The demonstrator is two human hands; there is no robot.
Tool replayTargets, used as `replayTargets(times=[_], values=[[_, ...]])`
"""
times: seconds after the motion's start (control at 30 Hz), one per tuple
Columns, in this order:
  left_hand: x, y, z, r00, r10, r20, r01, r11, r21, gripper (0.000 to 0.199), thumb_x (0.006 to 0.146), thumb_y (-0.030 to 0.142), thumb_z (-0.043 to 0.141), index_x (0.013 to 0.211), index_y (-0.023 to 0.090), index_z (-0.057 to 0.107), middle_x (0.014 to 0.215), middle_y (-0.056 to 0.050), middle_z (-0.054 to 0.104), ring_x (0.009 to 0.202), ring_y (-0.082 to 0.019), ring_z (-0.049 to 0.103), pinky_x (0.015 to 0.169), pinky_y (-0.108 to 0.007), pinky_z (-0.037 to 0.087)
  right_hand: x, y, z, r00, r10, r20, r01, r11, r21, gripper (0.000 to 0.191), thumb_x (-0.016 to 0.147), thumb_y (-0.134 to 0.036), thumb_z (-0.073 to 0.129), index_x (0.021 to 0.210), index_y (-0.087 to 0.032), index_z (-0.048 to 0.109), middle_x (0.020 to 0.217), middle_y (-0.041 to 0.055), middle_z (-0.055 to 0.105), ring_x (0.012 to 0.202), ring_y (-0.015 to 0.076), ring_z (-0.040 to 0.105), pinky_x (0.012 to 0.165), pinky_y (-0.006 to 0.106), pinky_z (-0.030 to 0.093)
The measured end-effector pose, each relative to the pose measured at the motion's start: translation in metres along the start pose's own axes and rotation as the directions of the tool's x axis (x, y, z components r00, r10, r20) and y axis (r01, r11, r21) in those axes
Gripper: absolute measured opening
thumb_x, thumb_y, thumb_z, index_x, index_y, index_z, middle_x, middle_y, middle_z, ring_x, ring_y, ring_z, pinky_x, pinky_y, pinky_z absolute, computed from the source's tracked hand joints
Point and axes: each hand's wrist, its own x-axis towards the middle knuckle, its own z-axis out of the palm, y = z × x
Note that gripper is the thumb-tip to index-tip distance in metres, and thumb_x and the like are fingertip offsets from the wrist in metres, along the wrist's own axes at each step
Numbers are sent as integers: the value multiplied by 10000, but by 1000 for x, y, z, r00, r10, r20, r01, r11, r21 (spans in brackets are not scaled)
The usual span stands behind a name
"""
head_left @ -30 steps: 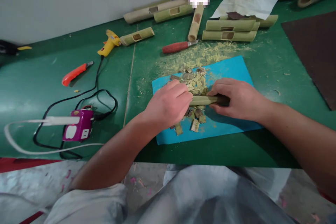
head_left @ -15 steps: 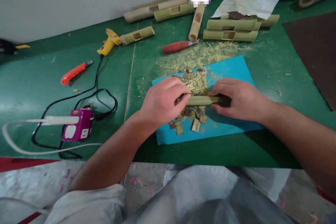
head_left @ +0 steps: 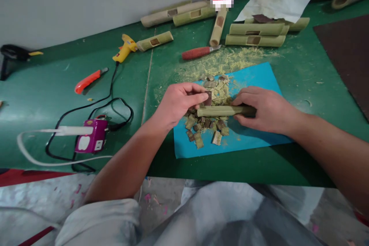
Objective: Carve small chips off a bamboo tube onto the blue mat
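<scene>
My right hand (head_left: pixel 261 107) is wrapped round the right end of a green bamboo tube (head_left: pixel 215 111), which lies level over a blue sheet (head_left: pixel 253 78). Pinched between the thumb and fingers of my left hand (head_left: pixel 184 102) is a small dark brown piece of sandpaper (head_left: pixel 208 98), just above the tube's left end. That end of the bamboo is now uncovered. Under and around the tube, bamboo chips (head_left: pixel 198 140) and pale shavings (head_left: pixel 221 94) are heaped on the sheet.
Beyond the sheet lies a red-handled knife (head_left: pixel 196 53), with cut bamboo tubes (head_left: pixel 255 40) behind it. A yellow glue gun (head_left: pixel 124 49), an orange utility knife (head_left: pixel 90 80) and a purple power adapter (head_left: pixel 91 136) with cords are on the left. A dark brown sheet (head_left: pixel 346 54) lies right.
My left hand has drawn back from the bamboo tube's left end, bringing the tube end and the sandpaper into sight. My right hand keeps its hold. The view has shifted slightly.
</scene>
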Motion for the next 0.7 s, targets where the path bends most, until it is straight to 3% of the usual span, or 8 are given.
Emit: replayTargets(times=[0.23,0.43,0.57,0.63,0.7], values=[[2,4,-2,989,-77,123,108,955,-275,171,762,298,699,762,138,637,702,-9,664,452,-27,454,415,-160,296,0,1,1,1000,1,4,-1,1000,18,213,800,-345,563,944,-214,650,948,87,668,948,264,617,765,376,473],[1,7,-2,992,-83,97,109,948,-299,199,799,332,661,812,157,567,666,-14,670,442,-53,482,413,-170,330,0,1,1,1000,-7,-14,7,1000,27,200,798,-335,561,934,-215,647,939,83,670,942,259,615,769,374,474],[-2,6,2,999,11,38,-3,981,-196,180,801,312,662,839,157,581,691,-11,670,501,-62,509,463,-174,377,0,0,0,1000,-3,-3,3,1000,25,214,792,-332,565,940,-204,651,948,87,670,937,262,616,763,376,473],[-3,3,4,992,121,-19,-122,989,-78,159,795,284,679,865,163,603,748,-14,678,578,-77,547,515,-186,416,0,0,0,1000,0,2,0,1000,24,223,792,-331,565,950,-199,652,957,90,671,947,267,616,760,379,474],[-6,1,5,956,287,-64,-279,954,111,122,791,244,691,867,171,629,821,-21,678,680,-97,583,586,-207,456,0,0,0,1000,0,1,0,1000,23,222,793,-324,566,954,-199,652,961,90,672,948,264,616,756,374,472]])
